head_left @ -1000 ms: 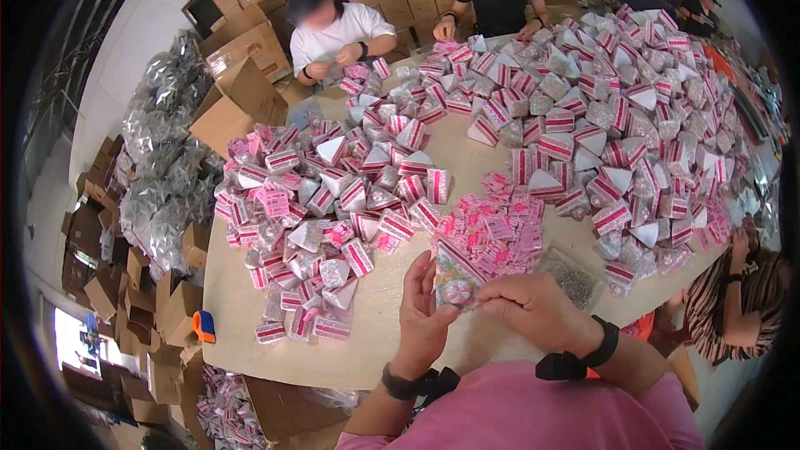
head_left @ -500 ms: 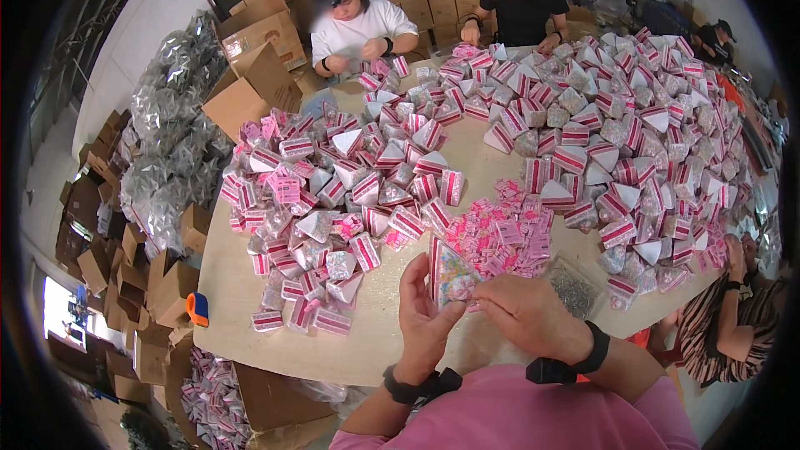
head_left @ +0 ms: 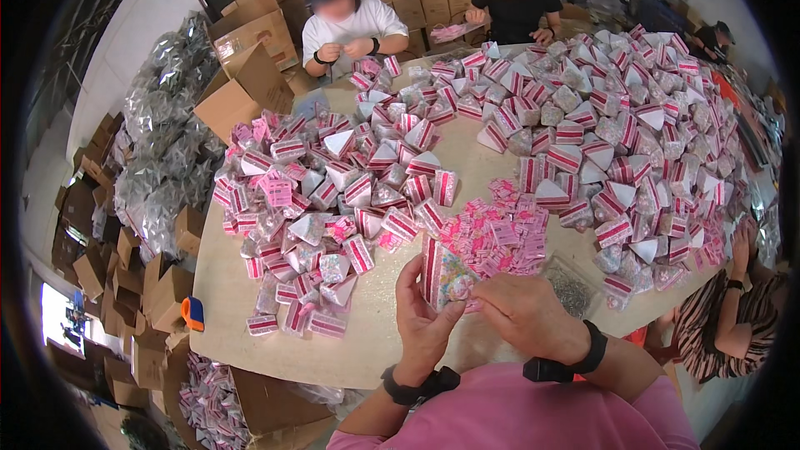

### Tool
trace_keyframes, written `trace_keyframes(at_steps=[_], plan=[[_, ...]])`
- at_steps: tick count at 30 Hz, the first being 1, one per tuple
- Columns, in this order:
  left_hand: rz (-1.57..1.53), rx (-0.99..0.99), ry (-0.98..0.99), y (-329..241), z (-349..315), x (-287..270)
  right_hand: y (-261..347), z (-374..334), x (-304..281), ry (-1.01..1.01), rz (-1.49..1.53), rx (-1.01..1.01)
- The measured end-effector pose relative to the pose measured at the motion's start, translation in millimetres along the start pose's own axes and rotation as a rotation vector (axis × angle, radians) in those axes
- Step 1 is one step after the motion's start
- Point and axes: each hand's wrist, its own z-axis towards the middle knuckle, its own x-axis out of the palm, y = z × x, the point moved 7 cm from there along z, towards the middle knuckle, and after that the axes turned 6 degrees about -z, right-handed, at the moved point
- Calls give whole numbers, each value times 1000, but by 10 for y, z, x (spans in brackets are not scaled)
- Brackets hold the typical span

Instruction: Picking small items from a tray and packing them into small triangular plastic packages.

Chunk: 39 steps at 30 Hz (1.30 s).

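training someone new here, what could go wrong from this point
The left grip holds the triangular packet along one side, so it might slip if that loosens. The right grip is near the clear tray, so a bump could spill its small silvery pieces. The loose pink cards lie just beyond the packet and might get scattered.

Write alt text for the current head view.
A person's left hand holds a pink-striped wedge over a table, the right hand at its lower corner. Pink cards and heaps of similar wedges lie beyond; two people are across the table.

Cards (head_left: 510,237) on table (head_left: 467,158) between packet heaps (head_left: 358,192); rightward, perhaps pins (head_left: 571,292) in tray (head_left: 594,290)
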Motion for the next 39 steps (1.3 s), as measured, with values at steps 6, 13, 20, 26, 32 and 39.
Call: trace_keyframes(at_steps=[6, 13, 20, 26, 32, 39], plan=[[66, 17, 16, 43, 5, 12, -24, -1, -5, -17, -62, 8], [315, 121, 13, 1, 22, 36, -60, -10, 26, -11, -136, 24], [425, 145, -44, 81, 20, -23, -103, -37, 101, -48, -205, 44], [488, 125, -18, 119, 33, -18, -132, -58, 146, -45, -238, 56], [477, 101, -9, 188, 24, -30, -135, -68, 166, -34, -239, 67], [414, 40, -32, 236, 24, -35, -222, -97, 228, -4, -209, 116]])
